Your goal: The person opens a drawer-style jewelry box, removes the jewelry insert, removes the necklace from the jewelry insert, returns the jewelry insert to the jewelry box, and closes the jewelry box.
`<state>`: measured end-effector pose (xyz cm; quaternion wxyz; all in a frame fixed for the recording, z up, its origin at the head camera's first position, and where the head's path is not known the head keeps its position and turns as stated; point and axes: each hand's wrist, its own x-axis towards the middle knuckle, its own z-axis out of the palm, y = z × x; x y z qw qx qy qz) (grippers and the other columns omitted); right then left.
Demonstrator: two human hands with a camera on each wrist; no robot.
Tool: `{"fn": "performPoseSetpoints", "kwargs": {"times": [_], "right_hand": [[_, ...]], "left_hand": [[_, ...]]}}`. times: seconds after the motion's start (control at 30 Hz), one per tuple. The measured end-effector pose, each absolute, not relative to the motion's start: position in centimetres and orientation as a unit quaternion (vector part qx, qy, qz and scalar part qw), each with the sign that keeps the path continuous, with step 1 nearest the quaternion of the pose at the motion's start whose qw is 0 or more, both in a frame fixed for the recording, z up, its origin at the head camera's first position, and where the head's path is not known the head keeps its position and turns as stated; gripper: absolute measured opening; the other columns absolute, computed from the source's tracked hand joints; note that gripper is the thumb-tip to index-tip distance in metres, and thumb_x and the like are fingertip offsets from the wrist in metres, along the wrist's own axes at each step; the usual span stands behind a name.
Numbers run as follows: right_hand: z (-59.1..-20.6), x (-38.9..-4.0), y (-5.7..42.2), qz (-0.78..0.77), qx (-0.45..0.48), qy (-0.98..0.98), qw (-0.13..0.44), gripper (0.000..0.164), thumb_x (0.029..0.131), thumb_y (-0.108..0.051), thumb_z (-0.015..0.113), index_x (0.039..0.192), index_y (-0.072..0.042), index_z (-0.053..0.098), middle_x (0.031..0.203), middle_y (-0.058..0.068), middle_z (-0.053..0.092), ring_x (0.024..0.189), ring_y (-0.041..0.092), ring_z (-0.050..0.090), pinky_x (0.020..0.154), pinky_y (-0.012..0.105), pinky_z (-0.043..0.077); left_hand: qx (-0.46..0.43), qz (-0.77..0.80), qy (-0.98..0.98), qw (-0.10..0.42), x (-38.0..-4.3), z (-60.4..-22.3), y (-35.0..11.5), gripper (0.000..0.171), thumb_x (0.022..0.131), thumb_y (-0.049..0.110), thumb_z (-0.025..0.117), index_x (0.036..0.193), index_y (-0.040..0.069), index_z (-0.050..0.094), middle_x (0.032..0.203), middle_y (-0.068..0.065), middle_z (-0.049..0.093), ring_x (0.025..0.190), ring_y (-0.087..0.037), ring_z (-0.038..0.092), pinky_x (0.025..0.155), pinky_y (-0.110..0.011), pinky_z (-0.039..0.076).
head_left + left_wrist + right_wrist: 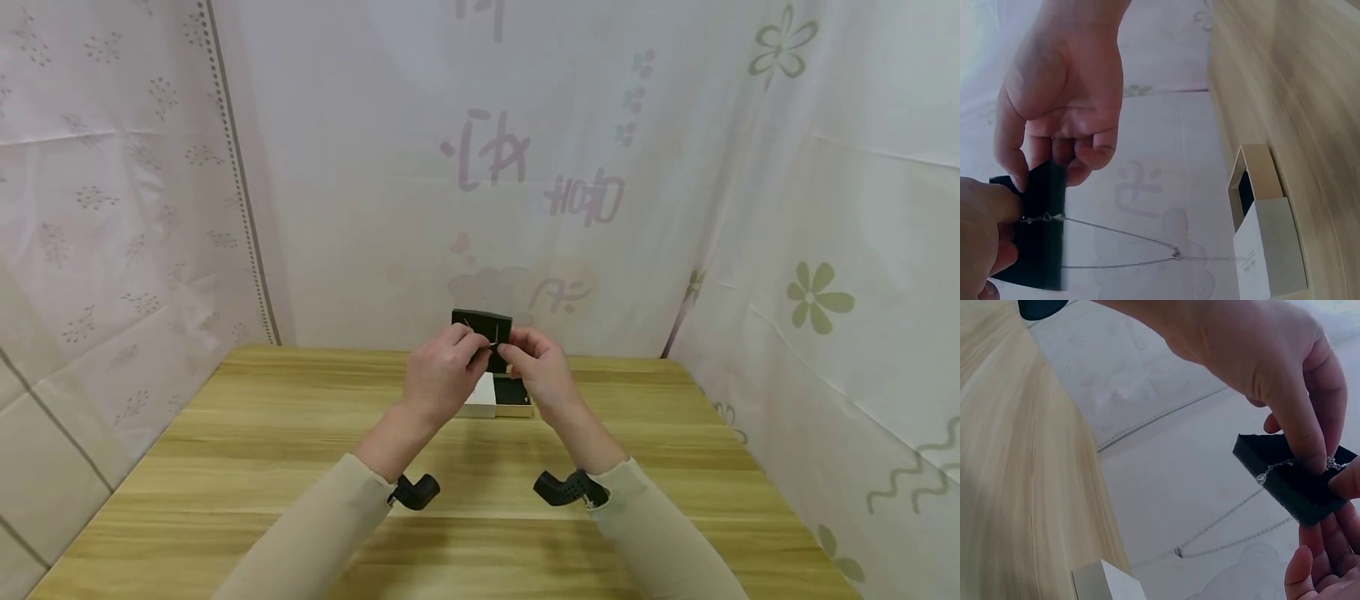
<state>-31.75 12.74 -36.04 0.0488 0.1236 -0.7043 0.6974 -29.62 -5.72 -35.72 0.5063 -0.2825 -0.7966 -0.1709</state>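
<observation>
A black foam pad (483, 319) is held up in front of me above the far part of the table. My right hand (547, 379) grips its edge, thumb on the face and fingers behind. Across the face runs a thin silver chain necklace (1282, 464) with small sparkling pieces. My left hand (442, 371) pinches the chain against the pad with thumb and forefinger. Two strands of the necklace hang from the pad and meet at a small dark joint (1177, 253). In the left wrist view, the left hand (979, 225) covers part of the pad.
Behind and below the hands, a small box lies on the wooden table (300, 467). Its white sleeve (478, 408) is partly slid off a tan drawer (514, 411) with a black inside. Patterned cloth curtains (360, 208) hang around the table.
</observation>
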Motion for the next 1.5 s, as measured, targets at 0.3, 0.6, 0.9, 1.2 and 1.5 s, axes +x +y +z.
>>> {"fn": "performPoseSetpoints", "kwargs": {"times": [0.3,0.6,0.9,1.2,1.5], "right_hand": [[-36.4,-31.8,12.9,0.704,0.126,-0.697,0.053,0.016,0.106,-0.006,0.069,0.118,0.003,0.07,0.095,-0.009,0.07,0.088,0.013,0.06,0.074,0.023,0.052],[-36.4,-31.8,13.1,0.696,0.128,-0.705,0.053,0.019,0.105,-0.007,0.069,0.121,0.004,0.069,0.096,-0.008,0.07,0.085,0.014,0.059,0.073,0.023,0.052],[-36.6,-31.8,13.2,0.691,0.131,-0.709,0.05,0.015,0.105,-0.007,0.069,0.118,0.001,0.069,0.093,-0.009,0.067,0.083,0.012,0.058,0.073,0.023,0.053],[-36.8,-31.6,13.4,0.686,0.125,-0.715,0.054,0.013,0.105,-0.007,0.069,0.115,0.0,0.068,0.091,-0.007,0.063,0.078,0.014,0.057,0.073,0.023,0.053],[-37.0,-31.6,13.5,0.678,0.117,-0.723,0.053,0.012,0.105,-0.007,0.069,0.115,-0.001,0.067,0.093,-0.006,0.062,0.08,0.014,0.057,0.074,0.023,0.053]], "left_hand": [[-0.285,-0.178,-0.795,0.505,-29.5,-34.7,-5.9,0.009,0.094,0.009,0.088,0.098,0.011,0.08,0.086,-0.004,0.076,0.068,-0.018,0.075,0.062,-0.031,0.063],[-0.28,-0.181,-0.804,0.493,-29.8,-32.5,-6.5,0.009,0.098,0.01,0.084,0.106,0.009,0.083,0.093,-0.005,0.076,0.077,-0.021,0.078,0.069,-0.033,0.066],[-0.283,-0.177,-0.81,0.483,-30.4,-31.1,-7.1,0.005,0.102,0.012,0.08,0.103,0.009,0.084,0.095,-0.004,0.076,0.077,-0.02,0.077,0.065,-0.033,0.065],[-0.275,-0.176,-0.816,0.477,-30.7,-29.9,-7.5,0.007,0.103,0.015,0.079,0.104,0.01,0.084,0.095,-0.005,0.077,0.078,-0.021,0.079,0.066,-0.035,0.065],[-0.266,-0.18,-0.815,0.483,-30.7,-29.1,-7.9,0.008,0.102,0.013,0.08,0.107,0.01,0.085,0.092,-0.005,0.075,0.074,-0.021,0.077,0.06,-0.036,0.063]]}}
